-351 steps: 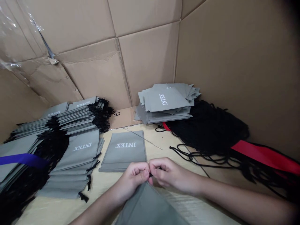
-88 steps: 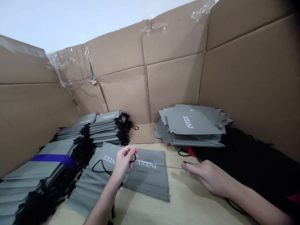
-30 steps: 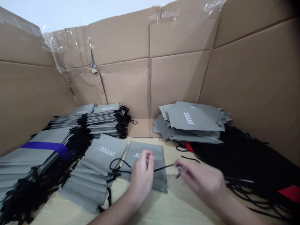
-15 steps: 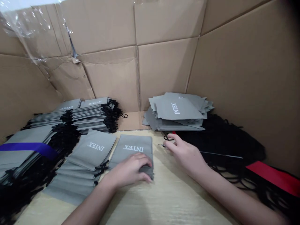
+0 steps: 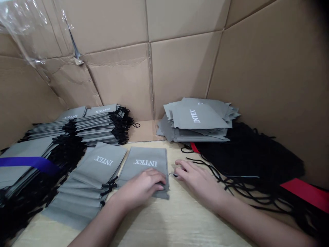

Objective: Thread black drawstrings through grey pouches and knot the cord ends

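Note:
A grey fabric pouch (image 5: 145, 155) printed INTEX lies flat on the table in front of me. My left hand (image 5: 145, 187) rests over its lower right part, thumb and fingers closed together on the fabric. Just right of the pouch's side edge is my right hand (image 5: 196, 180), closed around a small thin tool (image 5: 172, 174) with a dark body and a metal tip. That tip points left at the pouch edge; the rest of the tool is hidden by my fingers. Overlapping pouches (image 5: 99, 168) with black cord ends lie fanned out to the left.
A loose pile of grey pouches (image 5: 200, 118) stands at the back right, beside a heap of black cords (image 5: 252, 151) with a red strip (image 5: 305, 192). Corded pouches stand in stacks (image 5: 95, 128) at the back left; a purple band (image 5: 28, 163) crosses another bundle. Cardboard walls (image 5: 185, 65) surround the table.
My right hand has come down and slightly left, bringing the tool tip near the pouch's edge. My left thumb and fingers have closed together on the pouch. The view has shifted slightly.

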`<state>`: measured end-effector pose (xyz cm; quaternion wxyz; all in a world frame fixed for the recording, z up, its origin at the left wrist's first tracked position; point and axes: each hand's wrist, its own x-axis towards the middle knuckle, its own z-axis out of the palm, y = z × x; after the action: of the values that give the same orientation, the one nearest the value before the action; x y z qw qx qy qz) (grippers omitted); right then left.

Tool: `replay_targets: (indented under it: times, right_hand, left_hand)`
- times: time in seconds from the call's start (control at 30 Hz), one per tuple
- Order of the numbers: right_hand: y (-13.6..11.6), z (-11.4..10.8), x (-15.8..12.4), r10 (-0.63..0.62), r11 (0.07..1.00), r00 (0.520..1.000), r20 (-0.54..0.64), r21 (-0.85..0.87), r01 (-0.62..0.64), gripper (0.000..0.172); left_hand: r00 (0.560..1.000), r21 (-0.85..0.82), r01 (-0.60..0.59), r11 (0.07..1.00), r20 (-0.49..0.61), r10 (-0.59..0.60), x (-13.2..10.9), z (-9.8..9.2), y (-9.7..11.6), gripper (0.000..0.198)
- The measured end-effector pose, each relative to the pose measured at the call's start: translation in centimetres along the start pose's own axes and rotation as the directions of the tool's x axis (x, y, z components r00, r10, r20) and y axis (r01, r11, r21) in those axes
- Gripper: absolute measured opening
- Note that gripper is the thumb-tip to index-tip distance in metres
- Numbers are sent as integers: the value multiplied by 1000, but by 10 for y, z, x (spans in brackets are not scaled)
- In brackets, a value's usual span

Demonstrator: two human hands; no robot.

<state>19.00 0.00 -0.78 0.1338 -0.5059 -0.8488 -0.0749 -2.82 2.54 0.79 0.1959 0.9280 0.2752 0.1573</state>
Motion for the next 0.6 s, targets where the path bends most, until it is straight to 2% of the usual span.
replay_targets:
  times: [0.3,0.43,0.6]
  right_hand:
    - [3,-4,4,-42,997,998,-46,68,45,7]
    - [-2,-9,1,-43,996,997,-62,76,48,9]
    - [-8,-10,-7,-47,996,999,7,72,46,12]
  left_hand:
    - [999,271,-45,962,14,43,-1,7,7,24]
    - [996,314,-78,946,-13,86,-2,13,1,27]
    - [997,285,-14,958,-75,37,-2,22,-4,22]
